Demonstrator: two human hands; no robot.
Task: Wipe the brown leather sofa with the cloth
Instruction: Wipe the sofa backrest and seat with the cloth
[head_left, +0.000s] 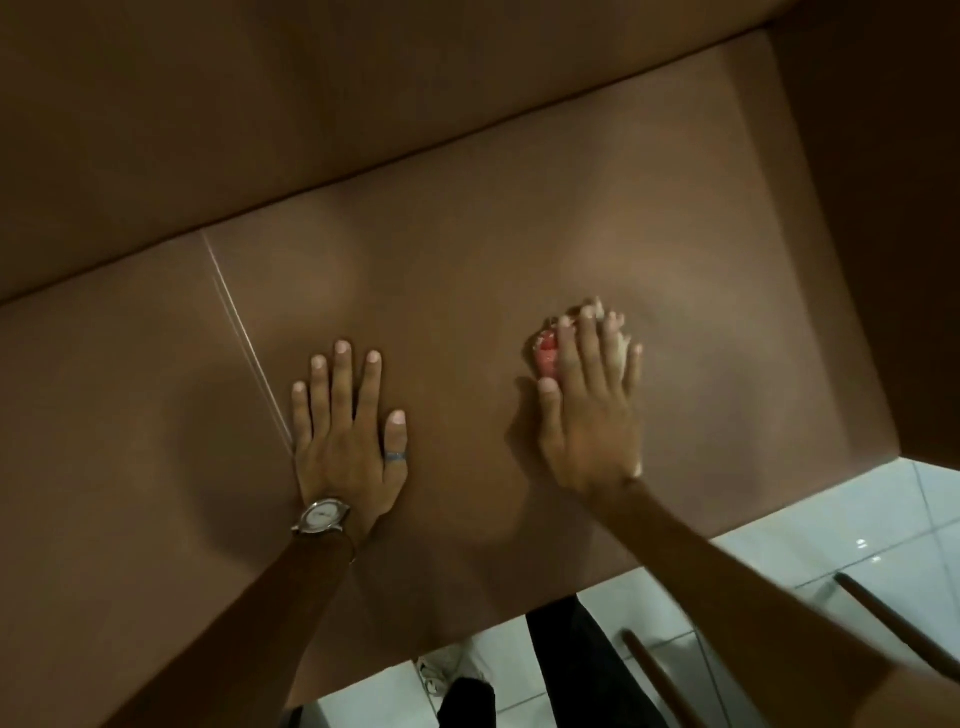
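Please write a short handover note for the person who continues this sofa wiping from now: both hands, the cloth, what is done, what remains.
Left hand: flat and open on the seat cushion, bracing, holding nothing.
Right hand: pressing the cloth onto the same cushion, right of the left hand; the cloth is mostly hidden under the fingers.
Done: wiping is under way; cleaned areas cannot be told.
Left: the backrest and armrest.

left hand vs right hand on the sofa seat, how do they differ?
The left hand lies flat and empty, fingers spread; the right hand presses a cloth under its fingers. The left hand wears a wristwatch and a thumb ring; the right hand shows neither. The left hand looks sharp, the right hand slightly blurred. Both rest palm-down on the brown leather sofa.
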